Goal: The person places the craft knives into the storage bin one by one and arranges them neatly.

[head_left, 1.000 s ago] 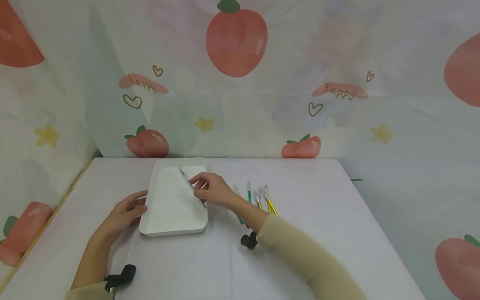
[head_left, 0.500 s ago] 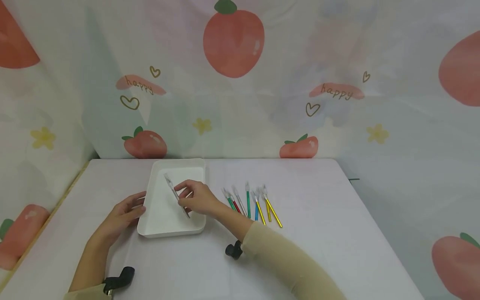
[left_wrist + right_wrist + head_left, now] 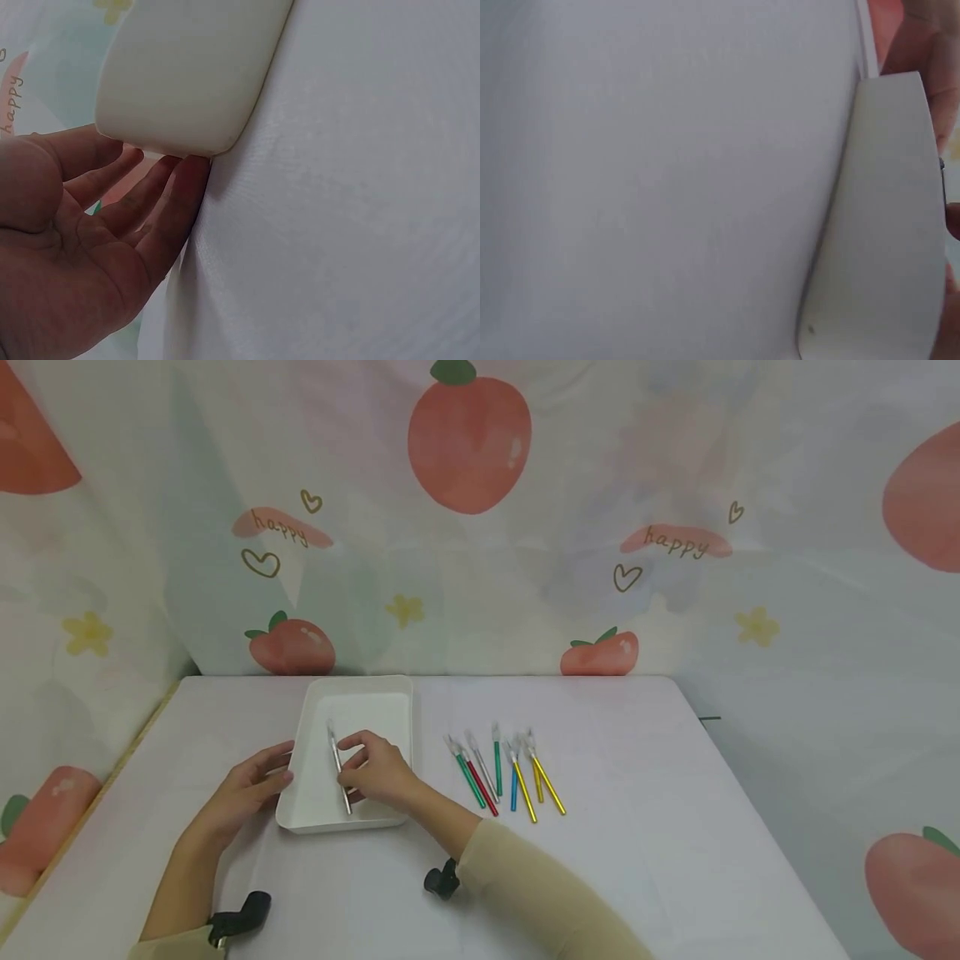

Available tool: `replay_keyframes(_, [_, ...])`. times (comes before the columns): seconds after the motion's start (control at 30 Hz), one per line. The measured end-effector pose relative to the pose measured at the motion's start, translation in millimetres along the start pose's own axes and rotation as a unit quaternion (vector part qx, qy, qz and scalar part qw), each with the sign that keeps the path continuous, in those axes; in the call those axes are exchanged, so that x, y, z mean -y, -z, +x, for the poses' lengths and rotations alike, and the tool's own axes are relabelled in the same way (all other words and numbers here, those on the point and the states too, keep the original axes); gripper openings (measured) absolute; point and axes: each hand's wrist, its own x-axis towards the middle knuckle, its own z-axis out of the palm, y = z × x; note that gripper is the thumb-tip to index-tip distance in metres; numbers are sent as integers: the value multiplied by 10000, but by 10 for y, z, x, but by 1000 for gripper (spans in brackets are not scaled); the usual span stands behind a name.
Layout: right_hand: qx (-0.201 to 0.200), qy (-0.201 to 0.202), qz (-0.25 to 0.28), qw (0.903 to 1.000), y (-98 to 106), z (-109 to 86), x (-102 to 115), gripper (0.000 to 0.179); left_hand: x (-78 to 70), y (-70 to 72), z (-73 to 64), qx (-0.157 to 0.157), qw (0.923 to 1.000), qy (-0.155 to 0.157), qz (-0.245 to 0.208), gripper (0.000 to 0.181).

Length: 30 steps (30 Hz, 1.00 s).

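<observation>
A white rectangular tray (image 3: 375, 706) lies on the table at the left of centre in the head view. My right hand (image 3: 378, 772) pinches a slim silver craft knife (image 3: 337, 752) with a clear cap, its capped end toward the back, over the tray's inside. Whether the knife touches the tray floor I cannot tell. With its fingertips my left hand (image 3: 243, 789) touches the tray's left side; the left wrist view shows those fingers (image 3: 176, 202) against the tray wall (image 3: 180, 82). The tray's front wall (image 3: 877, 225) mostly hides the right hand in the right wrist view.
Right of the tray lie several more capped craft knives: green (image 3: 470, 778), red (image 3: 481, 787), silver (image 3: 485, 768), blue (image 3: 513, 783) and yellow (image 3: 550, 787). They sit close together, some crossing. A fruit-printed curtain (image 3: 480, 577) stands along the table's back edge.
My right hand has moved left and toward the front over the tray with the silver craft knife, which now points more straight back. The left hand stays at the tray's side.
</observation>
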Motion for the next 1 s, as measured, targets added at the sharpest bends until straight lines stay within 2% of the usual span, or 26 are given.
replay_keyframes(0.23, [-238,-531,66,9983,-137,27,-124,37,-2,-9,25,59,9999,-145,-31,61])
replay_keyframes(0.43, [-354,-744,-155,9965,-225,60,-76,34,-19,-15,29,9,9999,4,171,61])
replay_keyframes(0.7, [-313,-783,-104,9964,-364,80,-11,35,-10,1,28,34,9999,-39,163,60])
replay_keyframes(1.0, [-196,-603,58,9980,-359,61,-5,37,30,34,19,23,9999,-93,45,61])
